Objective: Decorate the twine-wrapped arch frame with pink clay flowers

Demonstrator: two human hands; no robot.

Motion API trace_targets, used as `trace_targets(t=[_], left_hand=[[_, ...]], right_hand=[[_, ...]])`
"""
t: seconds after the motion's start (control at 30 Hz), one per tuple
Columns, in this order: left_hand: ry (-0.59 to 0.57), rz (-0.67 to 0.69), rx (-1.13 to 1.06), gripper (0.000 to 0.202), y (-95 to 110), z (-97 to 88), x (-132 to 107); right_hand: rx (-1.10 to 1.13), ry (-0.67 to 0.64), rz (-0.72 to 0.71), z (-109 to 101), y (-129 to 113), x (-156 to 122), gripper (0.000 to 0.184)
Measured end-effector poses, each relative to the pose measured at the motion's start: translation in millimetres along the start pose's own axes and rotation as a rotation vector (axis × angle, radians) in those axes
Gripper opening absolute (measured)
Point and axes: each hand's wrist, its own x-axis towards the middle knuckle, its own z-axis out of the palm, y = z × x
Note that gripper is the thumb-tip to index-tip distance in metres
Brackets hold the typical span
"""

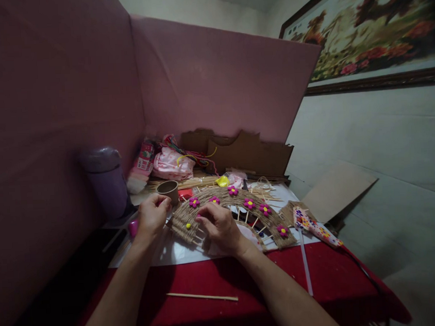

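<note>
A fan-shaped arch point(222, 197) wrapped in brown twine lies on white sheeting, with thin sticks across its opening. Several magenta clay flowers point(249, 203) with yellow centres sit along it. Near its left end is a lone yellow clay ball point(188, 226). Above that end my right hand point(223, 228) is closed in a pinch, a small magenta clay piece point(198, 217) at its fingertips. My left hand point(153, 216) hovers just left of the arch, its fingers pressed together; what they hold, if anything, is too small to make out. A magenta clay lump point(133, 228) lies beside my left wrist.
A flower-patterned glue gun point(315, 226) with a clear glue stick point(306, 265) lies at right. One wooden stick point(202, 296) rests on the red cloth point(196, 320) in front. Behind stand a cardboard tube point(168, 190), a purple tumbler point(107, 183) and cut cardboard point(246, 154).
</note>
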Motion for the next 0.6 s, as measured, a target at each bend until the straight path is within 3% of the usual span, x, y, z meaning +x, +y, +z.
trace_targets(t=[0.17,0.33,0.47,0.6], left_hand=[[-0.037,-0.082,-0.097,0.018,3,3.8,-7],[-0.055,-0.183,-0.204,0.023,11,3.1,-14],[-0.038,-0.307,-0.364,0.017,18,3.4,-16],[-0.044,-0.310,-0.392,0.011,18,4.3,-16]], right_hand=[[0.020,-0.001,0.027,1,2,-2,0.018],[-0.008,-0.028,0.009,1,2,-2,0.004],[-0.003,-0.043,-0.060,3,2,-2,0.016],[-0.042,-0.050,-0.042,4,0,-3,0.016]])
